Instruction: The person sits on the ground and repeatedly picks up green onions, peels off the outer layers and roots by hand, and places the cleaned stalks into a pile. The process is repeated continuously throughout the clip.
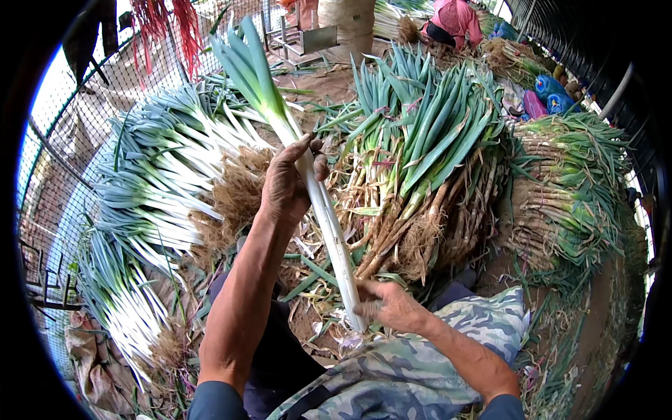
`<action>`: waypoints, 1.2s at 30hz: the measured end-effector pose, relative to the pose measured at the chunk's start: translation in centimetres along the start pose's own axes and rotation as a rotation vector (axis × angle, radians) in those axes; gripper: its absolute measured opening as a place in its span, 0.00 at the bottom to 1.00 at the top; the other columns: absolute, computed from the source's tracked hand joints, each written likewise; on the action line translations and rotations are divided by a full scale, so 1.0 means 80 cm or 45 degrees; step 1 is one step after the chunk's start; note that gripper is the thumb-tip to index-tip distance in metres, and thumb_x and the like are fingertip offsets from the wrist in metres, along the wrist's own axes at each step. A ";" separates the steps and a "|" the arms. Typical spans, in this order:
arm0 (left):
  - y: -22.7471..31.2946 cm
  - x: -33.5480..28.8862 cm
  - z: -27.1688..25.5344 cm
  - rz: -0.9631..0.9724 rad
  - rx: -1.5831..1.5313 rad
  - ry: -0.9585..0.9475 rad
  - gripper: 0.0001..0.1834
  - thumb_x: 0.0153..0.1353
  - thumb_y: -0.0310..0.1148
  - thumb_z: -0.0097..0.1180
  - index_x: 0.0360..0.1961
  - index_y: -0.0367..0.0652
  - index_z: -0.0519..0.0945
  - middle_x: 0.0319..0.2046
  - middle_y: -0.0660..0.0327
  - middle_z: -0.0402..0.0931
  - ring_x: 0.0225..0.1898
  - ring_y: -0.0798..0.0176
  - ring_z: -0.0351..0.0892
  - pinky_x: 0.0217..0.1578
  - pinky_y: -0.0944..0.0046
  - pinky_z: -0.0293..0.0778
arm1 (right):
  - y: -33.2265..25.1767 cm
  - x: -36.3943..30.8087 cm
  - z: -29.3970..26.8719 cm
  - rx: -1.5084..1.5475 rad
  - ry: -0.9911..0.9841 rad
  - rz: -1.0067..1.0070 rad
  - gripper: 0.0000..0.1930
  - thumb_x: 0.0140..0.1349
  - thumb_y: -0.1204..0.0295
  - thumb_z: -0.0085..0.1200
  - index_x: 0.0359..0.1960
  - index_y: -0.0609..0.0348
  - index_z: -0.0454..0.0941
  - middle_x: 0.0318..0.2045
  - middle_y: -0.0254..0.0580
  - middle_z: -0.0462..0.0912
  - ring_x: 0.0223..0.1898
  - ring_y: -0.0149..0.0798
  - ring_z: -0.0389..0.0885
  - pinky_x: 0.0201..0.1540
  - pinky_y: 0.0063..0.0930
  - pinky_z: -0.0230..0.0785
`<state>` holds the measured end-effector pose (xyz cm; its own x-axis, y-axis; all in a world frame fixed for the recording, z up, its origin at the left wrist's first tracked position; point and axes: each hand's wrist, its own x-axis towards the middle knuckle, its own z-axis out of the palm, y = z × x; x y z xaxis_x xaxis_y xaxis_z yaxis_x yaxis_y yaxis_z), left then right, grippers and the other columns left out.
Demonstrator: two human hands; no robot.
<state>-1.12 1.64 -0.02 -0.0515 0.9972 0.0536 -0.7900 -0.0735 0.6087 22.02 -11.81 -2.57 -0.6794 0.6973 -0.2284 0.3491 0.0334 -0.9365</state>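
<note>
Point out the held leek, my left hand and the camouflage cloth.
Held leek [324, 211]: head view, on its white stalk.
Left hand [285, 180]: head view, below the thumb.
Camouflage cloth [409, 365]: head view, on its folds.

To my left I have a mesh fence [66, 129], with red strips [185, 35] hanging at its upper end. Ahead of me stands a pale sack [348, 24], and just left of it a metal stand [315, 40]. Farther off, to the right, is a person in pink [456, 21]. On my right I see blue bags [550, 89] beside a purple one [534, 105]. Camouflage cloth [420, 364] spreads over my lap; a brown cloth [94, 364] lies crumpled at lower left.
</note>
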 end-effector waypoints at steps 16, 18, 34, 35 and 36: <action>0.000 -0.021 0.027 -0.192 0.538 -0.141 0.20 0.52 0.30 0.63 0.44 0.34 0.73 0.34 0.55 0.76 0.36 0.56 0.82 0.40 0.55 0.80 | -0.019 0.023 -0.035 0.336 0.456 -0.033 0.16 0.58 0.73 0.58 0.47 0.68 0.76 0.35 0.40 0.82 0.37 0.28 0.77 0.43 0.25 0.72; 0.006 -0.020 0.026 -0.245 0.589 -0.170 0.18 0.51 0.28 0.64 0.41 0.33 0.73 0.34 0.54 0.77 0.35 0.56 0.83 0.39 0.56 0.81 | -0.014 0.019 -0.041 0.340 0.446 -0.004 0.16 0.59 0.72 0.58 0.47 0.70 0.76 0.35 0.38 0.82 0.36 0.26 0.77 0.42 0.23 0.71; -0.041 -0.029 0.030 -0.156 0.689 -0.054 0.20 0.51 0.25 0.64 0.43 0.30 0.71 0.32 0.52 0.77 0.31 0.54 0.83 0.32 0.58 0.82 | -0.041 0.025 -0.045 -0.275 0.775 -0.306 0.05 0.52 0.77 0.59 0.29 0.66 0.77 0.30 0.42 0.82 0.32 0.36 0.81 0.37 0.28 0.72; -0.038 -0.028 0.030 -0.154 0.687 -0.037 0.20 0.51 0.25 0.64 0.43 0.30 0.70 0.32 0.52 0.77 0.30 0.54 0.83 0.32 0.58 0.82 | -0.038 0.026 -0.046 -0.115 0.720 -0.355 0.05 0.54 0.77 0.58 0.30 0.65 0.76 0.30 0.40 0.82 0.32 0.34 0.81 0.37 0.27 0.72; -0.036 -0.026 0.030 -0.152 0.685 -0.019 0.21 0.51 0.25 0.64 0.43 0.29 0.70 0.32 0.52 0.77 0.30 0.54 0.83 0.32 0.58 0.82 | -0.036 0.025 -0.048 0.045 0.662 -0.402 0.05 0.55 0.76 0.58 0.30 0.65 0.76 0.30 0.38 0.81 0.32 0.33 0.80 0.37 0.27 0.72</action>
<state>2.68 -0.21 0.01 0.0314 0.9990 -0.0317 -0.3657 0.0410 0.9298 22.12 -7.75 0.68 -0.3389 0.9163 0.2134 0.1543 0.2780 -0.9481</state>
